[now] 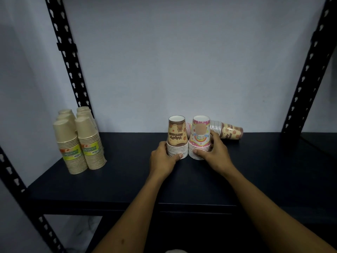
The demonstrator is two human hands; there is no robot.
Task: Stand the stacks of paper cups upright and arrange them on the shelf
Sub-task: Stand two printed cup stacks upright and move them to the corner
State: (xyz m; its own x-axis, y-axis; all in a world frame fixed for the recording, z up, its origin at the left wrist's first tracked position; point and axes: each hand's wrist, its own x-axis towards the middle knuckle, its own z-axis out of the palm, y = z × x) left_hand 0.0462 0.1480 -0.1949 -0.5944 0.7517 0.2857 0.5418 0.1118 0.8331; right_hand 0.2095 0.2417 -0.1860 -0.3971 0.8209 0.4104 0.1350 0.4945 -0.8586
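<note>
Six tan stacks (pixel 80 141) well left of hands.

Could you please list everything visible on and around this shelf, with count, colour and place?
brown cup stack: one, brown and cream print, upside down at shelf centre, gripped by the left hand
pink cup stack: one, pink and white print, upside down just right of the brown one, gripped by the right hand
lying cup stack: one, brown and cream, on its side behind the right hand, near the wall
tan cup stacks: several, exact count unclear, beige with green labels, upside down at shelf left
shelf: one, black board
uprights: black slotted posts, on both sides
wall: pale grey, behind
left hand: one, on the brown stack's base
right hand: one, on the pink stack's base
</note>
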